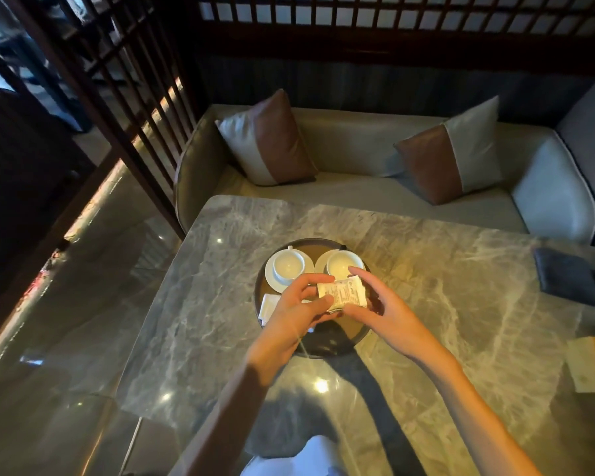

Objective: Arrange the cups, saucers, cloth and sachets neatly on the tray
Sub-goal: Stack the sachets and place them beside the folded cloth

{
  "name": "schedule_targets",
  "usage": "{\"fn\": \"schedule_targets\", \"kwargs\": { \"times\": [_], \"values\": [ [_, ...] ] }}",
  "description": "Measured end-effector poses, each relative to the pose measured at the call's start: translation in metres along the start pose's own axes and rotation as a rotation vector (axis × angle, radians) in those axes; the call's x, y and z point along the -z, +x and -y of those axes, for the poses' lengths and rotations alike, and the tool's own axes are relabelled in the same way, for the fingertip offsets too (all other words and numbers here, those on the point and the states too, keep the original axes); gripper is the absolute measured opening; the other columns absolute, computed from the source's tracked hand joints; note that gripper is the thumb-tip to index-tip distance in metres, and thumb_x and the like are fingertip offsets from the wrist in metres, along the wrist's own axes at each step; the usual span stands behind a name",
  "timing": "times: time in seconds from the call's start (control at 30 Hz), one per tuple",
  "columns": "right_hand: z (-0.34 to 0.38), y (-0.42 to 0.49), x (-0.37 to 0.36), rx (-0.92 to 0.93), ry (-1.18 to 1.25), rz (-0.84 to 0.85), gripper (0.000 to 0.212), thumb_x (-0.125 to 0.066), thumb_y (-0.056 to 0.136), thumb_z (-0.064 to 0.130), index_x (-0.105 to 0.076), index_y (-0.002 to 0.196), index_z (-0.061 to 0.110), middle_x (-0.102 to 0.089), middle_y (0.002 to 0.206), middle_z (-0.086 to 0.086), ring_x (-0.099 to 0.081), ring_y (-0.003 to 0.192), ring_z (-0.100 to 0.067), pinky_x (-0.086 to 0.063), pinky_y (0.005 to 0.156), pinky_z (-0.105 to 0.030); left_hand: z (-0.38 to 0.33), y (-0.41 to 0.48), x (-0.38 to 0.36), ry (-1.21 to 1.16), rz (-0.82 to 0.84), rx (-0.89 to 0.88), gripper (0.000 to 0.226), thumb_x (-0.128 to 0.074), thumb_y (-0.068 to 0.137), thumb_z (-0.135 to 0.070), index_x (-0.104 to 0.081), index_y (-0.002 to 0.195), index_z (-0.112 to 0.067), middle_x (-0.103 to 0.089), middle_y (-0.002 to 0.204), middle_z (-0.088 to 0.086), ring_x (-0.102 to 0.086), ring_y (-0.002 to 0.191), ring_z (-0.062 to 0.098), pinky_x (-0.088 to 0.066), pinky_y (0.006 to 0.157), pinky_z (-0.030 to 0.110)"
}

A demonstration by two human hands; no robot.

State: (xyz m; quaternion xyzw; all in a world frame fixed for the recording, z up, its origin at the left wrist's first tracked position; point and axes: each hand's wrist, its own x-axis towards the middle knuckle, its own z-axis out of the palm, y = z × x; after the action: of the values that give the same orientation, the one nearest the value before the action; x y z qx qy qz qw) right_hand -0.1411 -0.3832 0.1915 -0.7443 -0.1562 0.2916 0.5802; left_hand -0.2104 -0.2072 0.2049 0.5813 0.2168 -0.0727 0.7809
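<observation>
1. A round dark tray (337, 345) rests on the grey marble bench (443, 304), toward its far-left part.
2. Two white cups stand on white saucers in the far half of the tray. The left cup (288, 265) sits on the left saucer (275, 283); the right cup (340, 263) sits on the right saucer (321, 263). The two saucers lie side by side, nearly touching.
3. A folded white cloth (269, 305) lies at the left edge of the tray, partly hidden behind the left hand.
4. A small stack of paper sachets (342, 294) is held above the middle of the tray, just in front of the right cup.
5. The left hand (299, 310) grips the left end of the stack, thumb on the near side and fingers curled over the far side.
6. The right hand (382, 304) pinches the right end of the stack, index finger extended along the top edge and thumb underneath.
7. Both forearms reach in from the near edge of the bench and cast shadows across the marble.
8. A dark blue folded fabric item (567, 276) lies on the bench at the far right, well apart from the tray.
9. A grey sofa (358, 149) with two brown-and-grey cushions stands behind the bench.
</observation>
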Motion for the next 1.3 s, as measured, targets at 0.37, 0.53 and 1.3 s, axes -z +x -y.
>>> {"fn": "schedule_targets", "kwargs": {
  "times": [0.37, 0.53, 1.3],
  "values": [
    [-0.025, 0.004, -0.002, -0.200, 0.454, -0.194, 0.038, -0.067, 0.090, 0.011, -0.061, 0.127, 0.018, -0.075, 0.110, -0.004, -0.071, 0.104, -0.018, -0.059, 0.082, -0.025, 0.030, 0.013, -0.027, 0.129, -0.141, -0.115, 0.044, -0.054, 0.092, 0.007, -0.049, 0.129, -0.015, -0.061, 0.108, 0.006, -0.066, 0.090, 0.009, -0.055, 0.065, 0.014],
    [-0.046, 0.001, 0.007, -0.293, 0.508, -0.085, 0.033, -0.058, 0.095, 0.005, -0.062, 0.127, 0.011, -0.073, 0.117, -0.005, -0.068, 0.111, -0.019, -0.057, 0.089, -0.026, 0.049, 0.026, -0.023, 0.139, -0.151, -0.010, 0.037, -0.056, 0.092, 0.006, -0.051, 0.125, -0.010, -0.062, 0.112, 0.010, -0.067, 0.094, 0.010, -0.059, 0.068, 0.018],
    [-0.183, 0.103, 0.012, -0.577, 0.137, -0.389, 0.031, -0.062, 0.093, 0.007, -0.064, 0.120, -0.008, -0.065, 0.122, -0.025, -0.061, 0.116, -0.038, -0.048, 0.103, -0.044, 0.146, 0.158, -0.023, 0.287, -0.167, 0.179, 0.017, -0.058, 0.082, 0.002, -0.068, 0.095, -0.001, -0.070, 0.094, 0.021, -0.066, 0.091, 0.034, -0.055, 0.084, 0.046]
  ]
}}
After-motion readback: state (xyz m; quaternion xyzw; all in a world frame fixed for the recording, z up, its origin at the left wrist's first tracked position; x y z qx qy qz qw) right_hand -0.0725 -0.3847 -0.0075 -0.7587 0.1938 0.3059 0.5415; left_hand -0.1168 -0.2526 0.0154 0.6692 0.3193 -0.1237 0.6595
